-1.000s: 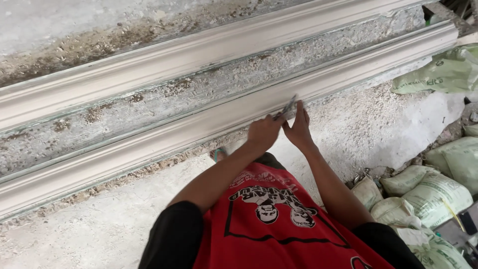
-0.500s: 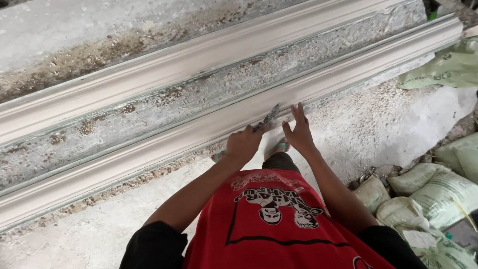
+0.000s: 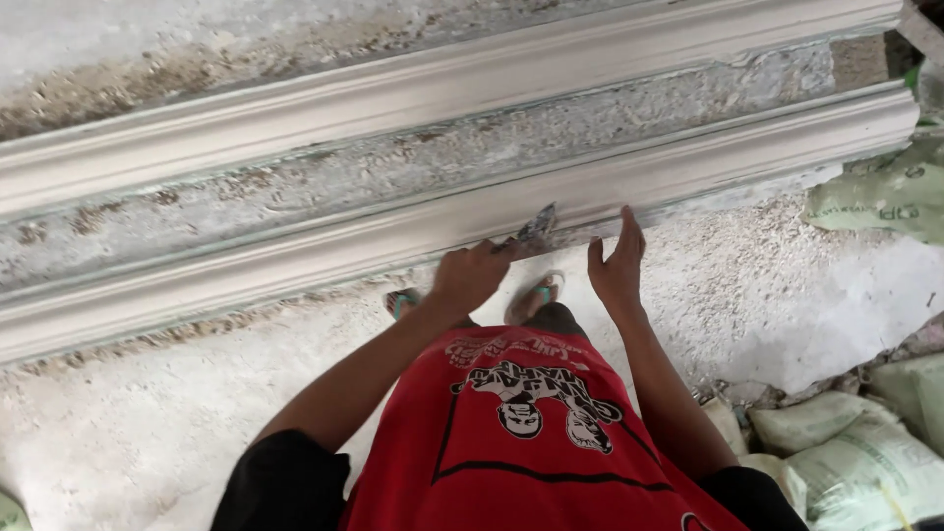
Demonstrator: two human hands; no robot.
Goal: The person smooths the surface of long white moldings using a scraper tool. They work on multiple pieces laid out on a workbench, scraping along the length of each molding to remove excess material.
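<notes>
Lying at your right, pale green sacks [image 3: 865,462] crowd the floor; your left hand [image 3: 470,277] grips a small trowel [image 3: 536,228] against the white moulding [image 3: 629,187], your right hand [image 3: 617,267] open flat beside it

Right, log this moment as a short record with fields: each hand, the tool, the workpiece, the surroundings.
left hand: gripping a small plaster-caked trowel, blade against the moulding
right hand: open, fingers up, at the lower moulding's edge
workpiece: long white plaster moulding, a rough channel between its two ridges
ground: pale, gritty floor
nearby: green sacks at right
</notes>
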